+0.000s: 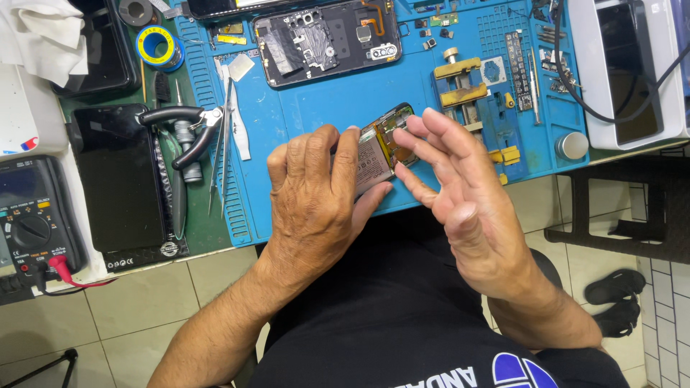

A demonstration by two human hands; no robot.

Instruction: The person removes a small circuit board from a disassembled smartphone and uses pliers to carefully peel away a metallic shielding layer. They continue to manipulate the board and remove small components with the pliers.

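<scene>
While gripped — opened phone point(379, 147) between hands

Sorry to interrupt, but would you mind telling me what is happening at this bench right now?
A person is working on an opened phone over a blue work mat. The left hand grips the phone from the side, while the right hand is spread open, its fingertips touching the phone's upper end. A second opened phone lies further back on the mat; pliers and tweezers lie to the left, and a multimeter sits at the far left.
</scene>
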